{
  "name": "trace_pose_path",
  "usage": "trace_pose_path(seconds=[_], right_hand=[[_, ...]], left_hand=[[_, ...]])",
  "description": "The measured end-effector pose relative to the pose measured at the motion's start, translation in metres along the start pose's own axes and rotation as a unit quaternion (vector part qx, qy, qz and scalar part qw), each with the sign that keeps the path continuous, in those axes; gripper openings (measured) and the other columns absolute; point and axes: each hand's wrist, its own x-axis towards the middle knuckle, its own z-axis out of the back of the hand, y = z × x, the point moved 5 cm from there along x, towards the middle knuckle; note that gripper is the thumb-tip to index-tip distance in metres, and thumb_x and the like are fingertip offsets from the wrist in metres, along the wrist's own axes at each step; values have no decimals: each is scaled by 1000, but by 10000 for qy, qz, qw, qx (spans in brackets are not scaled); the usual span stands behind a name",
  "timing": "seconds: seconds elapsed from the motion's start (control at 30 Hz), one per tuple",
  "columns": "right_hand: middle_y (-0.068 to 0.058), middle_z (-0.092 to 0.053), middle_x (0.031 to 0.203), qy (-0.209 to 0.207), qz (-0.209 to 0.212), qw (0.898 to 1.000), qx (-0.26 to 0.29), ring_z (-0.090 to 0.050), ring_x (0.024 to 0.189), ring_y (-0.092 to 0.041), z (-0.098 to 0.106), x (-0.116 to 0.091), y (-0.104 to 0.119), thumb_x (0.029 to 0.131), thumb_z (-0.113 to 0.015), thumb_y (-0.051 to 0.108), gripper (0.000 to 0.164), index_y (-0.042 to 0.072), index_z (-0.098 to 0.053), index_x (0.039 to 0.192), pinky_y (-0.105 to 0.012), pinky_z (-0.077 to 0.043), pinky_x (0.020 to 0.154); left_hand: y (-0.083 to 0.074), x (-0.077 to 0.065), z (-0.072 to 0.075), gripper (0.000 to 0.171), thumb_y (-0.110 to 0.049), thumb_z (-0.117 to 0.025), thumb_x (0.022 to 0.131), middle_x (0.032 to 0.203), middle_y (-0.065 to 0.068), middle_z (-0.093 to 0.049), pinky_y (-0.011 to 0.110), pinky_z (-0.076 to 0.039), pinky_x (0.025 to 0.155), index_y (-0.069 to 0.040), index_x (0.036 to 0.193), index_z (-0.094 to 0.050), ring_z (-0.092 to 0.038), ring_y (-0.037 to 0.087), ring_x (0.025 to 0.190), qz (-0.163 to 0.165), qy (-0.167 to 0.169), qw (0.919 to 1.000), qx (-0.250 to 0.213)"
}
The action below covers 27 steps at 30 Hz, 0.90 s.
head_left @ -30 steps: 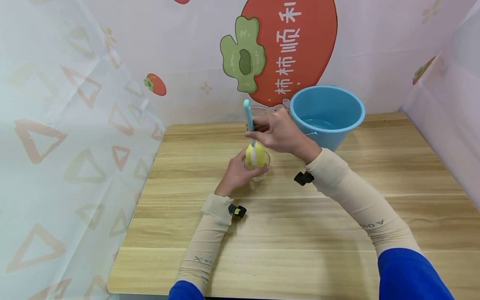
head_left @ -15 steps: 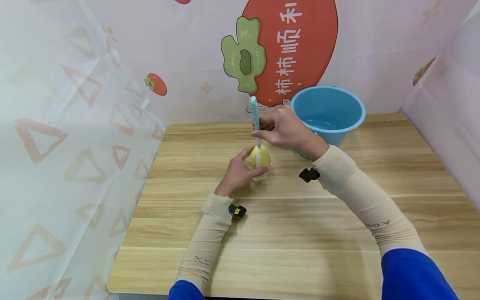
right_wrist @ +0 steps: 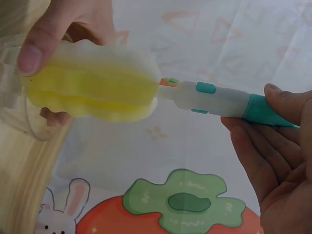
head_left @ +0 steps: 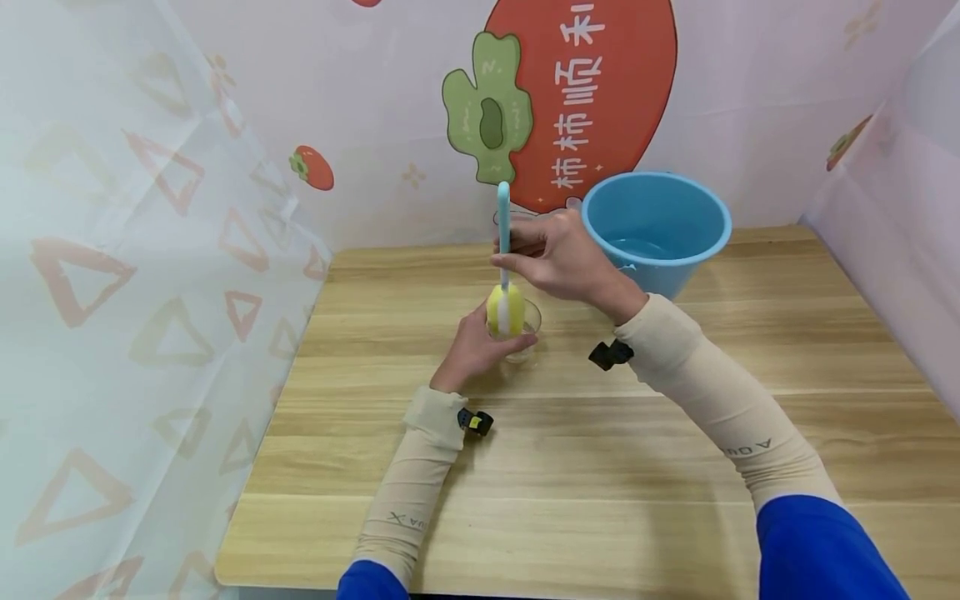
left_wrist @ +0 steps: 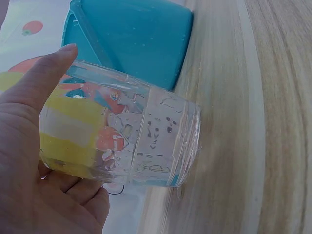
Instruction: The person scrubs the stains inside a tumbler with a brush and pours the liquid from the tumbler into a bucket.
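My left hand (head_left: pixel 480 342) grips a clear drinking glass (left_wrist: pixel 156 131) round its upper part, the thumb along the near side. The glass stands upright on the wooden table. My right hand (head_left: pixel 558 254) pinches the teal and white handle (right_wrist: pixel 219 100) of a sponge bottle brush between thumb and fingers, above the glass. The brush's yellow and white sponge head (right_wrist: pixel 92 85) is partly inside the glass, with its upper part sticking out over the rim. In the left wrist view the lower part of the sponge shows through the glass wall.
A light blue bucket (head_left: pixel 652 221) stands at the back of the table, right of the glass and close behind my right hand. The wooden table (head_left: pixel 570 500) reaches a printed cloth wall (head_left: pixel 390 125) at the back, with more cloth to both sides.
The brush has shifted slightly right, then back left, and its sponge now sits higher in the glass. My right hand moved with it. The left hand and glass stay in place.
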Motion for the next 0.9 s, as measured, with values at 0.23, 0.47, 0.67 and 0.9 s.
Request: trace_pose_path(seconds=[0.23, 0.47, 0.67, 0.9], right_hand=[[-8, -83, 94, 251, -368, 9988, 200, -81, 88, -18, -15, -13, -10, 91, -84, 11, 13, 3, -82, 101, -36, -65, 78], [-6, -83, 92, 404, -427, 9982, 70, -81, 86, -17, -14, -15, -12, 92, -84, 12, 12, 5, -82, 101, -37, -65, 76], [-6, -83, 100, 66, -487, 9988, -11, -81, 92, -16, 9, -5, 0, 89, -86, 13, 23, 4, -82, 110, -34, -65, 80], [-7, -83, 99, 30, -615, 9980, 102, -81, 91, -17, 8, -6, -1, 89, -87, 13, 21, 5, -82, 108, -34, -65, 80]], left_hand=[[-6, -1, 2, 71, -53, -87, 84, 116, -2, -70, 39, -55, 84, -28, 143, -56, -65, 18, 101, -55, -18, 9998, 178], [-7, -4, 1, 78, -53, -87, 85, 122, 0, -69, 42, -56, 87, -26, 150, -54, -65, 21, 106, 19, -55, 9998, 200], [-6, -3, 0, 67, -48, -89, 84, 111, -1, -70, 38, -54, 84, -23, 138, -58, -64, 19, 99, -33, -46, 9998, 168], [-4, -1, 0, 72, -51, -89, 83, 112, 0, -70, 39, -54, 84, -24, 142, -57, -65, 20, 100, 29, -27, 10000, 62]])
